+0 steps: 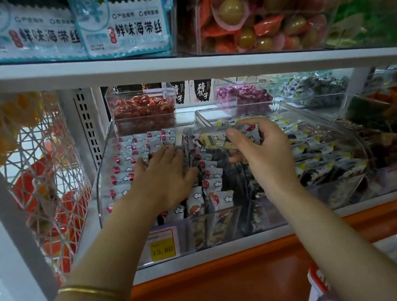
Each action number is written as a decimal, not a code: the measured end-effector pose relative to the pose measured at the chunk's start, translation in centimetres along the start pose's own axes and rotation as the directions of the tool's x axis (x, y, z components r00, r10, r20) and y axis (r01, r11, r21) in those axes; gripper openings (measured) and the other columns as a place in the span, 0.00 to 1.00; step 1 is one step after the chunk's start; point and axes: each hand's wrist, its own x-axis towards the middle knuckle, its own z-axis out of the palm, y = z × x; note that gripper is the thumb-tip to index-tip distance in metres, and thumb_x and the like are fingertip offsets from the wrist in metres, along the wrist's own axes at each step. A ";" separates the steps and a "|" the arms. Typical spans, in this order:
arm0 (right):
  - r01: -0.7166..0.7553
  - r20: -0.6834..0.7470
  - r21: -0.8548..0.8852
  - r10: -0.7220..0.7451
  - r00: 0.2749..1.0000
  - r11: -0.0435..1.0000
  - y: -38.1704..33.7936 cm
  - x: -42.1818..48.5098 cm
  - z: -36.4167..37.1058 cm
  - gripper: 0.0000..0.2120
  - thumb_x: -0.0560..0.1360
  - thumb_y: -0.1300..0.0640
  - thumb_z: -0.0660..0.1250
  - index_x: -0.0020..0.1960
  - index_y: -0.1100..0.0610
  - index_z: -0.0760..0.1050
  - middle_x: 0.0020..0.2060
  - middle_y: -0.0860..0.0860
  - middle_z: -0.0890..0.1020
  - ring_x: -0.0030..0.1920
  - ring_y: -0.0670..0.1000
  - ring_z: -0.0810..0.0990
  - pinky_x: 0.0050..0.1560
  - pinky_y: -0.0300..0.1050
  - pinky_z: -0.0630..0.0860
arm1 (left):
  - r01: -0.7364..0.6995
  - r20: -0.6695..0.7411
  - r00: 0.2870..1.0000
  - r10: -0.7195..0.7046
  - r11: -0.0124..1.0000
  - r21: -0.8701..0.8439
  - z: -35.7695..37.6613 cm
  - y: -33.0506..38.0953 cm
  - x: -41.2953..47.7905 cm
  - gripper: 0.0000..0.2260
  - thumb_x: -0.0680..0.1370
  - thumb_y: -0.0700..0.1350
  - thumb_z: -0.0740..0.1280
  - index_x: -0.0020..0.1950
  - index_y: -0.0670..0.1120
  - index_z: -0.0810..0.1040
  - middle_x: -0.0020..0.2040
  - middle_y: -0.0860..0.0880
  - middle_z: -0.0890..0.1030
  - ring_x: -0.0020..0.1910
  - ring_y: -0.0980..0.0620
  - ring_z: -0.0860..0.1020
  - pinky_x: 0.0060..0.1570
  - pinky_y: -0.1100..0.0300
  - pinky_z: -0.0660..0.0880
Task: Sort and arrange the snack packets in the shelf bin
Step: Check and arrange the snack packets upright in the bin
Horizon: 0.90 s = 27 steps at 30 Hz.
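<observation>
A clear plastic shelf bin (103, 169) on the lower shelf holds rows of small white snack packets (129, 160) with red dots and cloud prints. My left hand (165, 178) lies flat on those packets with fingers straight, pressing them toward the left. My right hand (256, 149) is raised over the bin's right part and grips a small bunch of packets (212, 139), thumb on top. More of the same packets (213, 186) stand on edge between my two hands.
A second clear bin (341, 113) to the right holds dark packets with yellow corners. Behind stand bins of red (143, 107) and purple (243, 93) candies. The upper shelf edge (180, 68) overhangs closely. A yellow price tag (162, 249) reads 15.80. A white wire basket (41, 173) hangs at left.
</observation>
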 end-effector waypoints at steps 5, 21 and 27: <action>0.068 0.022 -0.086 -0.067 0.998 0.994 -0.3 0.2 0.3 0.07 0.74 0.57 0.69 0.51 0.54 0.73 0.42 0.50 0.80 0.27 0.45 0.81 0.33 0.39 0.79 | -0.016 -0.004 1.000 0.017 1.000 0.017 -0.1 0.5 -0.2 0.29 0.79 0.62 0.46 0.74 0.48 0.59 0.77 0.49 0.56 0.76 0.50 0.49 0.70 0.39 0.43; 0.447 0.529 -0.568 -0.110 0.841 0.691 -0.8 6.6 7.3 0.11 0.72 0.54 0.71 0.45 0.59 0.72 0.41 0.52 0.74 0.42 0.50 0.71 0.38 0.43 0.64 | -0.071 -0.004 0.997 0.071 0.997 -0.006 -1.2 -0.3 -3.2 0.27 0.78 0.61 0.48 0.73 0.50 0.61 0.74 0.50 0.62 0.73 0.51 0.56 0.70 0.42 0.45; 0.498 0.596 -0.583 -0.080 0.799 0.642 -0.1 6.6 7.4 0.10 0.72 0.56 0.72 0.47 0.57 0.72 0.40 0.49 0.72 0.42 0.49 0.70 0.36 0.42 0.62 | -0.092 0.024 0.995 0.093 0.996 -0.019 -1.2 -0.8 -3.4 0.27 0.79 0.62 0.49 0.75 0.51 0.58 0.76 0.53 0.59 0.75 0.53 0.50 0.71 0.42 0.43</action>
